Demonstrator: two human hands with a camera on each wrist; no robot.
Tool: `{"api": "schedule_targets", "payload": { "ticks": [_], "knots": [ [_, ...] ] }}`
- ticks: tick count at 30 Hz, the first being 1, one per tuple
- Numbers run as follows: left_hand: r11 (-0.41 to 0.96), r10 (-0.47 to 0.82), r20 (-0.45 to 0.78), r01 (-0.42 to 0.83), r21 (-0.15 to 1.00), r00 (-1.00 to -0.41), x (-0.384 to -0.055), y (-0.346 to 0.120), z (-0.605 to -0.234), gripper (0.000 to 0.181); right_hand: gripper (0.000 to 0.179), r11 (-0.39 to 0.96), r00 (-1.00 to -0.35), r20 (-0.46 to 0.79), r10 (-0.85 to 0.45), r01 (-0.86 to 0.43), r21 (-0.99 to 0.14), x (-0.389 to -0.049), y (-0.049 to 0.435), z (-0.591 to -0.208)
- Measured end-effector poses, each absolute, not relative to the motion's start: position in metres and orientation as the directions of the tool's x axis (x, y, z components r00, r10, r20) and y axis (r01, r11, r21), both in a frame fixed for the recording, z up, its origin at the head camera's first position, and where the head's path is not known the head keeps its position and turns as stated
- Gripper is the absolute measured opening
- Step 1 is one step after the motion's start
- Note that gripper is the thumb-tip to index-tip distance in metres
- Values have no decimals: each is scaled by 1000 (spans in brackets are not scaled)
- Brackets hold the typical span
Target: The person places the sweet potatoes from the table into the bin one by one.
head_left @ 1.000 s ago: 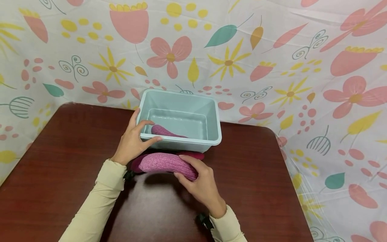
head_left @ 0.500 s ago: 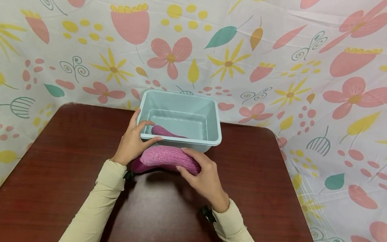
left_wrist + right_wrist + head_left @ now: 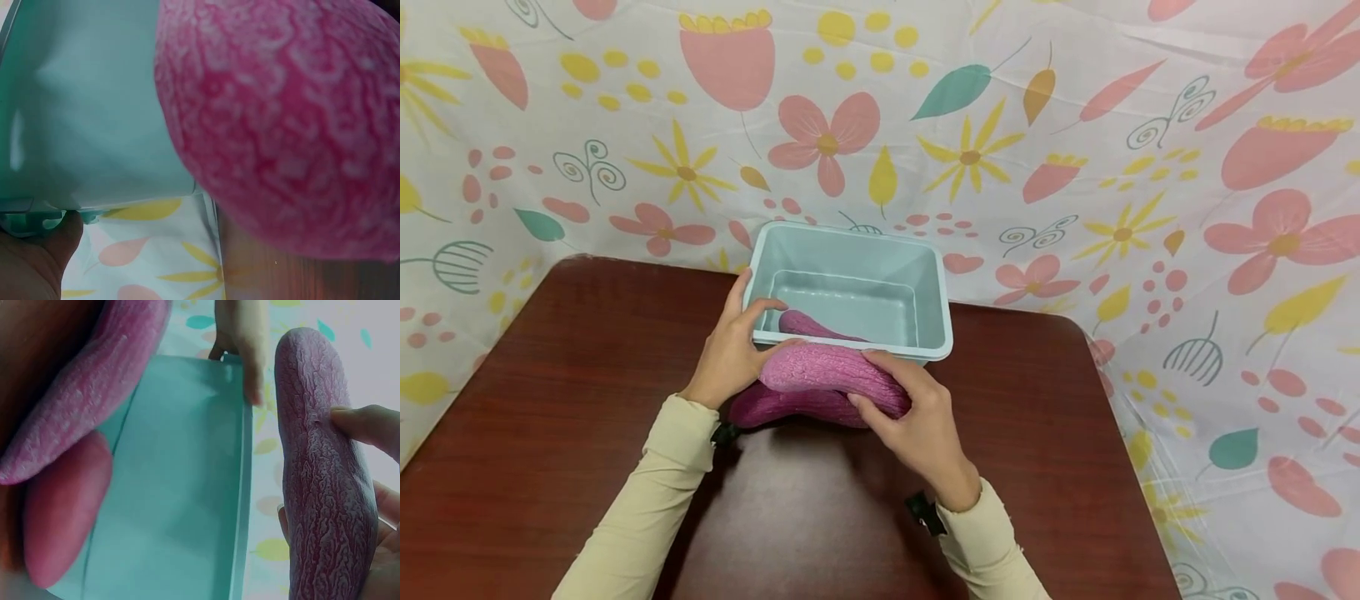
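My right hand [image 3: 921, 425] holds a long pink-purple vegetable with wrinkled skin [image 3: 831, 369], thumb on one side and fingers on the other. It hangs level just in front of the near rim of a pale blue plastic bin [image 3: 946, 317]. My left hand [image 3: 722, 350] grips the bin's near left corner, thumb by the front rim. Inside the bin lies another purple vegetable [image 3: 805, 326], partly hidden by the rim. Under the held one, a darker purple vegetable [image 3: 790, 407] rests on the table. Beside it a smooth reddish-pink piece [image 3: 65, 512] shows in the right wrist view.
A dark reddish-brown wooden table [image 3: 1037, 458] carries everything. Right behind the bin hangs a white cloth [image 3: 1075, 83] printed with flowers and leaves, which also runs along the right and left sides.
My right hand has raised the wrinkled vegetable and brought it closer to the bin's near rim, uncovering more of the darker one below. My left hand stays on the bin.
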State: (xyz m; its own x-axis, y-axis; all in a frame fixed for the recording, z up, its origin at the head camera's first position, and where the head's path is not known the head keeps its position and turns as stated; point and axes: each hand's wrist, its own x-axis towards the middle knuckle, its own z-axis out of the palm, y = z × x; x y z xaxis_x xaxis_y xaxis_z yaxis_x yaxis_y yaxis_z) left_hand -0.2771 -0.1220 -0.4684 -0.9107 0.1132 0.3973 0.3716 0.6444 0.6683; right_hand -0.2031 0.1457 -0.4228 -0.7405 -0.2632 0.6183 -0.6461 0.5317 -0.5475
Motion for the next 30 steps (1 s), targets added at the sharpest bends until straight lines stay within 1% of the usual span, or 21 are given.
{"api": "schedule_targets", "payload": {
  "ticks": [11,16,23,30],
  "knots": [
    [632,123,343,340,696,-931,-276,-124,-465,50,48,524,-704,666,-247,-675,-519,-220,149,-406],
    [637,118,347,339,693,-931,-275,-123,-465,47,46,535,-711,664,-233,-664,-522,-230,149,-399],
    [642,95,344,321,696,-934,-277,-122,-468,56,45,552,-722,660,-206,-643,-531,-247,151,-397],
    [631,95,353,331,702,-931,-278,-121,-468,55,45,562,-730,652,-207,-634,-532,-265,150,-396]
  ]
}}
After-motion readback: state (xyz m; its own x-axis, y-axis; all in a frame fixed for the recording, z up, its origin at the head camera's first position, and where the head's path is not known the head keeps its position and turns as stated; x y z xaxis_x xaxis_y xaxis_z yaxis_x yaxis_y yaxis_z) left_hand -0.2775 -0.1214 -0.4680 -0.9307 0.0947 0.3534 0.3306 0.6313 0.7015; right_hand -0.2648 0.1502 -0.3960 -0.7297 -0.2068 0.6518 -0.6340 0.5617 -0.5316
